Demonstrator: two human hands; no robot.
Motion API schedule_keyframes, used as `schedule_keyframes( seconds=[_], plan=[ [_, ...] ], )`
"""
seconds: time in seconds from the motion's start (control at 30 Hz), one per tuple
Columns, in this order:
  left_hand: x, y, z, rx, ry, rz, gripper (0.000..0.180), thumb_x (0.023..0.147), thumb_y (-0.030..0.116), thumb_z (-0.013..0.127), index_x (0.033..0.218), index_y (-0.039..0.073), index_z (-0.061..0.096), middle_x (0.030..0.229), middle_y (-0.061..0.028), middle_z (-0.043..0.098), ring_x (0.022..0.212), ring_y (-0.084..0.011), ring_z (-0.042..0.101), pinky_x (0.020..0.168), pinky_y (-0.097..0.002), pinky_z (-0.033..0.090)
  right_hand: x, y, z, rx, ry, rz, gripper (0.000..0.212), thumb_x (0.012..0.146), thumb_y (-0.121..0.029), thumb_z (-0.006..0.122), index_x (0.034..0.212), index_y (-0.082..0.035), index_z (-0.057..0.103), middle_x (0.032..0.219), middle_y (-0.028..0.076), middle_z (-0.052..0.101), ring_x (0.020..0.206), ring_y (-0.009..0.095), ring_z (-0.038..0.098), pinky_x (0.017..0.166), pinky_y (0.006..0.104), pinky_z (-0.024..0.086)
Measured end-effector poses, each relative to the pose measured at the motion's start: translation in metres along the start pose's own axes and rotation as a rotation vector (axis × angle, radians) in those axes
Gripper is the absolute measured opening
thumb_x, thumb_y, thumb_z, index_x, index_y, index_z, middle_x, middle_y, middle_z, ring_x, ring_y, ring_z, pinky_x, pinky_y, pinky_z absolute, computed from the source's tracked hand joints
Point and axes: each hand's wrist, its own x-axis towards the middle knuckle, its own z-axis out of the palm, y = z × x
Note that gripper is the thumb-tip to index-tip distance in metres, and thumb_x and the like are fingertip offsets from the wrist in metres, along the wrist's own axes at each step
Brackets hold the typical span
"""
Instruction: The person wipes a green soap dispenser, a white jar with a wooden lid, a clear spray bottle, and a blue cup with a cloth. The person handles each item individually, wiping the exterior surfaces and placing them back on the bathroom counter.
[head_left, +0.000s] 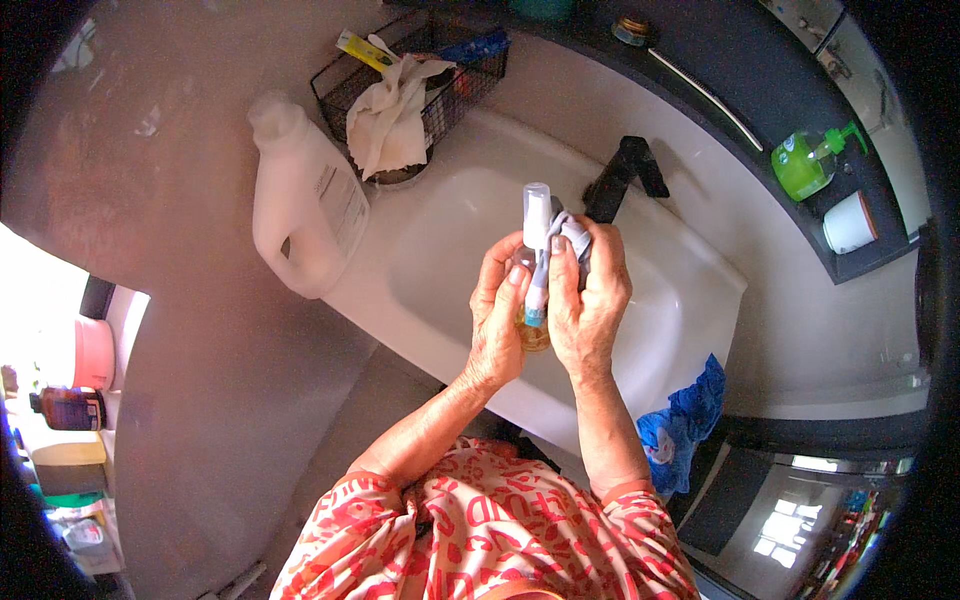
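Holding a small clear bottle (536, 235) at the centre of the frame, with its cap (537, 203) toward the top and amber liquid (536, 338) low inside, above a white sink (400, 325). Pinching its left side between thumb and fingers of the left hand (500, 310); with the right hand (595, 295), gripping a grey cloth (572, 235) against its right side. Cannot tell how the hidden fingertips close behind. Apparently wiping. To do it well, hold the bottle firmly without squeezing, turn it little by little, refold the cloth to a fresh face, and work around the shoulder beneath the cap. Mind the black tap (628, 175), just above right of centre
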Motion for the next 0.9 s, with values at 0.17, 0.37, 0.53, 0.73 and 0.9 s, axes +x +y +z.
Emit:
schedule_keyframes(
  seconds=[0.17,0.37,0.53,0.73,0.9],
  plan=[
    [-0.003,0.007,0.005,0.010,0.046,0.051,0.041,0.090,0.030,0.047,0.123,0.008,0.041,0.101,-0.0054,0.055,0.090,-0.0125,0.053,0.079,-0.0259,0.045,-0.031,-0.008,-0.009,-0.093,-0.139,0.003,0.032,0.088,-0.019,0.048,0.112,0.002,0.046,0.096,0.018,0.048,0.087,0.032,0.049,0.076,0.0401,0.040],
    [-0.008,0.006,0.006,0.004,0.041,0.020,0.047,0.090,0.036,0.047,0.125,0.005,0.039,0.095,-0.0058,0.056,0.077,-0.0118,0.052,0.068,-0.0239,0.046,-0.071,0.002,-0.031,-0.173,-0.219,-0.091,0.037,0.076,-0.014,0.063,0.106,0.002,0.048,0.092,0.017,0.050,0.080,0.034,0.051,0.064,0.0418,0.043],
    [-0.015,0.003,0.007,-0.040,0.012,0.016,0.045,0.090,0.035,0.049,0.124,0.008,0.038,0.091,-0.0064,0.058,0.075,-0.0114,0.054,0.067,-0.0240,0.047,-0.060,-0.002,-0.052,0.116,-0.206,0.155,0.018,0.078,-0.007,0.063,0.092,0.001,0.054,0.078,0.013,0.054,0.068,0.028,0.055,0.060,0.0357,0.045],
    [-0.026,-0.002,0.017,-0.050,-0.031,0.116,0.033,0.089,0.026,0.052,0.117,0.010,0.044,0.099,-0.0060,0.056,0.089,-0.0111,0.053,0.078,-0.0270,0.046,-0.016,-0.019,-0.046,0.219,0.016,0.112,0.018,0.086,-0.011,0.056,0.099,0.002,0.055,0.085,0.006,0.056,0.076,0.011,0.053,0.066,0.0240,0.044],
    [-0.026,0.005,0.016,-0.148,-0.096,0.212,0.036,0.081,0.010,0.063,0.113,0.007,0.045,0.109,-0.0091,0.053,0.097,-0.0143,0.053,0.083,-0.0279,0.046,-0.015,-0.029,-0.037,0.106,0.012,-0.110,0.025,0.083,-0.013,0.059,0.102,0.003,0.056,0.096,0.015,0.053,0.085,0.028,0.055,0.074,0.0353,0.045]
  ],
)
